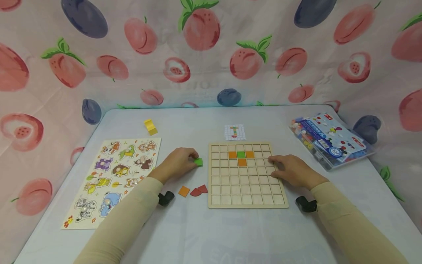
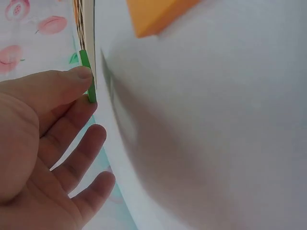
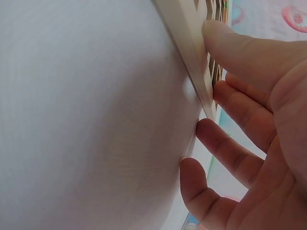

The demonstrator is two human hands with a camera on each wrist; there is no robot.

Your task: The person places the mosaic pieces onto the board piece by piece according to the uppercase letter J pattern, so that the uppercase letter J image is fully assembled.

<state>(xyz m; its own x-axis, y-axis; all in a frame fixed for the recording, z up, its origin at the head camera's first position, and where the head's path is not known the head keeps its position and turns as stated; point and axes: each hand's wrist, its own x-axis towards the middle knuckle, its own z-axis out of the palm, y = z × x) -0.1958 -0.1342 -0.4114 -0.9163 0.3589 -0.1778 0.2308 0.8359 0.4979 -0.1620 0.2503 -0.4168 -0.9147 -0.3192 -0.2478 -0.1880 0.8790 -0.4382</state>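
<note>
My left hand pinches a small green square tile between thumb and forefinger, just left of the wooden grid board. In the left wrist view the tile stands edge-on, the other fingers loosely bent. With thumb and fingertips, my right hand touches the board's right edge; in the right wrist view the thumb lies over the rim. A green tile sits on the board between two orange ones, with another orange tile below it.
Near the board's left side lie an orange tile and two red curved-edge pieces. Behind the board is a small pattern card. An animal puzzle board and yellow blocks are left; a plastic case is right.
</note>
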